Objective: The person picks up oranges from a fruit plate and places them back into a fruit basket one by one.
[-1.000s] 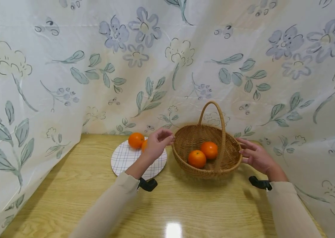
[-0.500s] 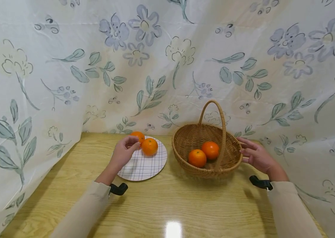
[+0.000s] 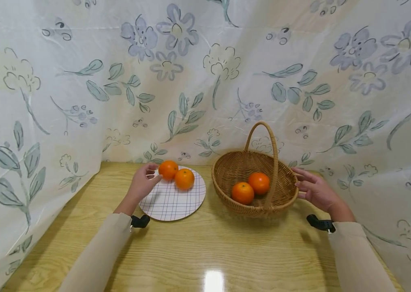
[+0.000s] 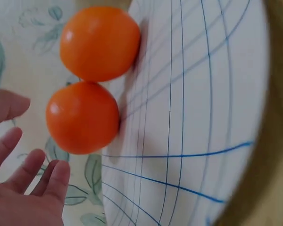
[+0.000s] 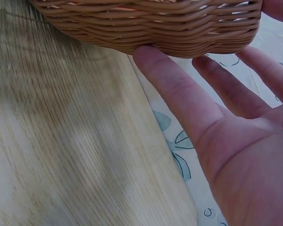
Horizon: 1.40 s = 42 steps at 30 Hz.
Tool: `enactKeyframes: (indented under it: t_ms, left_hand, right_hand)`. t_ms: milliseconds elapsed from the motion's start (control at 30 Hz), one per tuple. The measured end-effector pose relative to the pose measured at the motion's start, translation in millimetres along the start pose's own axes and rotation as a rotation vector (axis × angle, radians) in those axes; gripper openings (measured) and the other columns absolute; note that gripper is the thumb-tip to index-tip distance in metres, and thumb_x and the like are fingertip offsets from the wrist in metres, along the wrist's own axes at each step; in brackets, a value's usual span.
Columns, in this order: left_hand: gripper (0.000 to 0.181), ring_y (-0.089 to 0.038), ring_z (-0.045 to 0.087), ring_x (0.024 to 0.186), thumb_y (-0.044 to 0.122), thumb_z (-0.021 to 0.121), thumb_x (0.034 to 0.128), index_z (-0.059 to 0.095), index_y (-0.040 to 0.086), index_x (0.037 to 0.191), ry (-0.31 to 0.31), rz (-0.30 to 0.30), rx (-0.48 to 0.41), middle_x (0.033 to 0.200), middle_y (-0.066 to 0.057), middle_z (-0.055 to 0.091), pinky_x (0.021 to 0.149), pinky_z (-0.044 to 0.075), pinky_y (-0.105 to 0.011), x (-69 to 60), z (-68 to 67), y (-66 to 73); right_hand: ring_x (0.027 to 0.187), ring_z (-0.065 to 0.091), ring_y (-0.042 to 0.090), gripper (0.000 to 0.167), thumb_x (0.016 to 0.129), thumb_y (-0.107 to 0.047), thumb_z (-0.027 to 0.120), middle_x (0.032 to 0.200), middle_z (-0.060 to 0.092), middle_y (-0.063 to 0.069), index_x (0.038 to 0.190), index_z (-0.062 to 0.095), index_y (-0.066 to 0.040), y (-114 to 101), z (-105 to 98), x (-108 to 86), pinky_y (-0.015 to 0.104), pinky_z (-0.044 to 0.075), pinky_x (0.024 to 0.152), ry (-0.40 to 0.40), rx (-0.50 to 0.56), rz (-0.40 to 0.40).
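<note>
Two oranges, a rear orange and a front orange, sit side by side on a round white plate with a blue grid pattern. My left hand hovers at the plate's left edge, its thumb and fingers spread beside the rear orange. In the left wrist view a small gap separates the fingers from the nearer orange. My right hand touches the right side of the wicker basket with extended fingers. Inside that basket lie two more oranges.
The arched basket handle rises over the basket's right half. A wooden table bears everything, with a floral cloth hanging behind it and at both sides. A black strap-on device sits on each wrist.
My left hand has moved left from beside the basket, across the plate, to the rear orange, uncovering both plate oranges. My right hand stays at the basket.
</note>
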<state>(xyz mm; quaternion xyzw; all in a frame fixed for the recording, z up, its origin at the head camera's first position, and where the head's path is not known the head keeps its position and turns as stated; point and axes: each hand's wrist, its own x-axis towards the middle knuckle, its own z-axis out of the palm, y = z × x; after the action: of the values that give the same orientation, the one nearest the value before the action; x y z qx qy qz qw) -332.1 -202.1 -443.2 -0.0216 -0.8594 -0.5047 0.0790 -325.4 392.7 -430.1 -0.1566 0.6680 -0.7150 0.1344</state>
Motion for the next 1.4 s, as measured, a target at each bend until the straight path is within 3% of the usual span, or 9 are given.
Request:
enactKeyframes:
  t_ms: [367, 633, 867, 1400]
  left_hand:
    - [0.077, -0.044, 0.038, 0.145, 0.009, 0.076, 0.0914, 0.036, 0.012, 0.158, -0.16, 0.068, 0.104, 0.165, -0.018, 0.029, 0.118, 0.038, -0.057, 30.2, 7.9, -8.0]
    - [0.084, -0.043, 0.04, 0.143, 0.006, 0.079, 0.0882, 0.035, 0.015, 0.159, -0.224, 0.087, 0.179, 0.164, -0.018, 0.03, 0.119, 0.036, -0.058, 44.4, 12.5, -11.9]
    - [0.082, -0.041, 0.042, 0.141, 0.004, 0.08, 0.0868, 0.036, 0.016, 0.155, -0.219, 0.02, 0.143, 0.16, -0.016, 0.037, 0.122, 0.033, -0.058, 48.5, 14.7, -17.4]
    - [0.082, -0.04, 0.046, 0.135, 0.009, 0.082, 0.0865, 0.035, 0.017, 0.153, -0.134, -0.026, 0.104, 0.157, -0.015, 0.04, 0.119, 0.037, -0.057, 43.8, 14.0, -20.1]
  right_hand:
    - [0.114, 0.069, 0.015, 0.065, 0.106, 0.0, 0.046, 0.136, 0.056, -0.004, 0.164, 0.018, -0.005, -1, 1, 0.5, 0.034, 0.062, 0.088, 0.008, 0.002, 0.005]
    - [0.111, 0.07, 0.015, 0.064, 0.106, 0.001, 0.044, 0.135, 0.057, -0.005, 0.164, 0.017, -0.005, 0, -2, 0.4, 0.034, 0.062, 0.087, 0.01, 0.0, 0.014]
    - [0.113, 0.069, 0.015, 0.064, 0.106, 0.002, 0.042, 0.135, 0.057, -0.002, 0.164, 0.014, -0.003, 0, -1, 2.0, 0.035, 0.062, 0.088, 0.002, 0.01, 0.009]
    - [0.11, 0.071, 0.017, 0.067, 0.106, 0.0, 0.046, 0.135, 0.057, -0.002, 0.164, 0.012, -0.003, 0, 1, 1.3, 0.035, 0.062, 0.087, 0.036, 0.001, 0.032]
